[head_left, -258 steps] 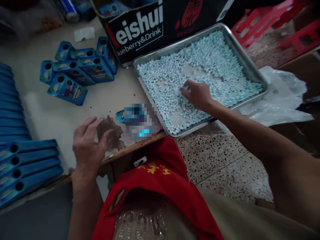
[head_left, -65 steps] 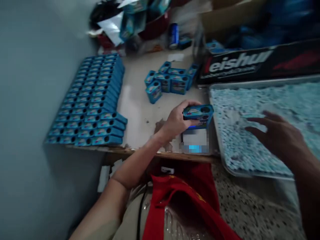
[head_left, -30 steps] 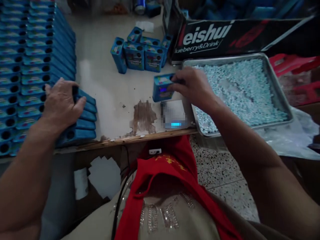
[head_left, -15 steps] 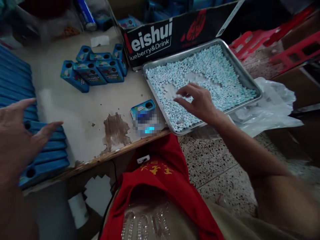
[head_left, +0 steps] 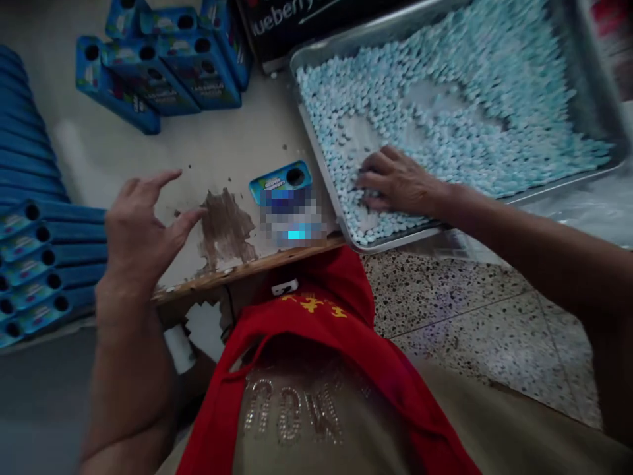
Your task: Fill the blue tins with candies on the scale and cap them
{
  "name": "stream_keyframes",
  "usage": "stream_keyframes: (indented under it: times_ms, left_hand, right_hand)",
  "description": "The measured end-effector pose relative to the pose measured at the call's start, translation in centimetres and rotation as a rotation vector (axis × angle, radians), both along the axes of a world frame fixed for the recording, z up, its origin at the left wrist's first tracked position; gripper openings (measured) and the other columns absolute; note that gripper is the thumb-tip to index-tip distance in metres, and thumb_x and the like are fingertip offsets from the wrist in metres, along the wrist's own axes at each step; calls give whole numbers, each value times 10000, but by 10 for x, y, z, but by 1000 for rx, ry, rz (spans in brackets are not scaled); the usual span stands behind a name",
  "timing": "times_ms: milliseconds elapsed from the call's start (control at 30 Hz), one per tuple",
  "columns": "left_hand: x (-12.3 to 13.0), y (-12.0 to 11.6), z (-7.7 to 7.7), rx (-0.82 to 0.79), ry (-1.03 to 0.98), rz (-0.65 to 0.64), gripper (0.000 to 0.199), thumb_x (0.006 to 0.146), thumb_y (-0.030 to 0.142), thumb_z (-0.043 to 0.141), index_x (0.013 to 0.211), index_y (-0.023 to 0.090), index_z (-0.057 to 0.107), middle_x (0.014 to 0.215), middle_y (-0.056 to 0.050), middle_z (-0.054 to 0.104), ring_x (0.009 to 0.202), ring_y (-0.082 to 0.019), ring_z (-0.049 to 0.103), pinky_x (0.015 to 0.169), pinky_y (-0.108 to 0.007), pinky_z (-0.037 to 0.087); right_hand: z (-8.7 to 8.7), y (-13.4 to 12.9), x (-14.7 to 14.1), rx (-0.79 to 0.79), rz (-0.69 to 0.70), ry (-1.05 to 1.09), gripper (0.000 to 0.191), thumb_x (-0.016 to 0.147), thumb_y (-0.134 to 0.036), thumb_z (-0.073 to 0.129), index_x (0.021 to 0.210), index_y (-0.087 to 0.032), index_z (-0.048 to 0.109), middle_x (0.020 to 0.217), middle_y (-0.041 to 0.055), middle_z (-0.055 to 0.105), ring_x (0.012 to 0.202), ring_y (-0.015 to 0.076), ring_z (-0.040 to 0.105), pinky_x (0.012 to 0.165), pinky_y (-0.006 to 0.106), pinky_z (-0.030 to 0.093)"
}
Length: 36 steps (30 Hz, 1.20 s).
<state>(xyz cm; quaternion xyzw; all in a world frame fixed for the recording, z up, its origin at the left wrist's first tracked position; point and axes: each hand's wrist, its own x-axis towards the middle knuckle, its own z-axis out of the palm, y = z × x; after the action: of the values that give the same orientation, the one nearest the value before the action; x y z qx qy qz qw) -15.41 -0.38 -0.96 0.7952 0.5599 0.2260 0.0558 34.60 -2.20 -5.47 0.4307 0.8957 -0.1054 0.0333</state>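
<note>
A metal tray point(head_left: 324, 155) full of small pale-blue candies point(head_left: 519, 99) lies at the right. My right hand point(head_left: 395, 181) is down among the candies near the tray's left side, its fingers bent and pressed together; what they hold, if anything, is hidden. Over the table point(head_left: 217, 138), my left hand point(head_left: 146, 221) is empty, thumb and fingers apart. Between the hands, one blue box point(head_left: 281, 181) with a round hole stands near the table edge, its lower part blurred out.
Several upright blue boxes point(head_left: 198, 72) stand at the back left. Stacked blue boxes point(head_left: 54, 257) fill the left side. A black carton point(head_left: 267, 33) is behind the tray. The table's wooden edge point(head_left: 252, 264) runs in front.
My left hand has moved right, away from the stacked boxes. My right hand has lowered into the candies and its fingers have drawn together. The view has shifted closer to the table.
</note>
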Motion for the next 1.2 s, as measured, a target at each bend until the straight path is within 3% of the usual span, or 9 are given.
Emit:
stream_keyframes:
  times_ms: [167,233,333,433,600,767,900,1033,1200]
  left_hand:
    - [24,-12,-10,-83,-45,-46,814,964,827,773,1500,215,773,1485,-106,819,1403,-366,731,1290,-548,555]
    - [30,-13,-11,-122,-59,-60,813,981,822,782,1515,208,757,1522,-107,802,1451,-366,710,1326,-557,529]
    - [32,-13,-11,-151,-156,-72,855,907,851,876,1484,230,763,1500,-88,815,1433,-358,732,1305,-578,567]
    - [33,-15,-12,-134,-281,-109,920,831,892,928,1451,228,774,1427,-81,847,1308,-336,805,1213,-584,649]
    - [52,-22,-22,-232,-491,-201,1088,750,923,965,1545,231,693,1420,-85,832,1302,-307,805,1198,-539,668]
    - [91,-23,-43,-275,-583,-144,1142,657,767,1115,1572,291,625,1441,-81,798,1335,-327,783,1151,-530,673]
    - [122,-22,-51,-267,-650,-152,937,794,612,1096,1539,277,637,1431,-66,794,1255,-261,790,1096,-453,684]
    - [148,-15,-31,-206,-676,-196,559,958,513,988,1377,260,717,1221,-20,820,1091,-226,802,975,-387,698]
    - [190,7,14,-9,-594,-363,436,901,227,980,1275,270,759,1268,-41,824,1198,-299,813,1083,-442,681]
  right_hand:
    - [-3,1,2,102,-453,50,379,1144,-515,563,1103,-194,759,1034,144,792,958,296,684,807,409,436]
    - [-7,9,10,110,-765,431,393,1092,-549,584,992,-206,749,951,123,765,821,246,641,740,408,417]
    - [-12,29,32,-185,-1027,1054,372,966,-596,624,806,-265,687,980,115,755,731,193,575,620,404,326]
    - [-15,42,51,-388,-900,1172,304,828,-585,622,749,-297,679,1026,125,777,811,220,639,605,416,330]
    - [-17,44,45,-224,-742,784,713,888,-709,270,941,-289,844,976,161,777,799,219,658,643,457,392]
    - [-20,47,24,-269,-745,1144,448,815,-716,502,846,-312,693,916,114,713,754,190,568,649,424,374]
    - [-31,48,12,-344,-656,1282,362,898,-641,535,738,-316,520,702,-34,480,612,113,307,615,379,314]
    - [-23,40,4,-268,-702,1304,363,922,-616,543,809,-282,632,847,34,674,657,138,446,638,377,387]
    - [30,42,-13,-61,-732,1376,595,968,-876,476,992,-325,698,1047,121,729,823,265,594,661,427,489]
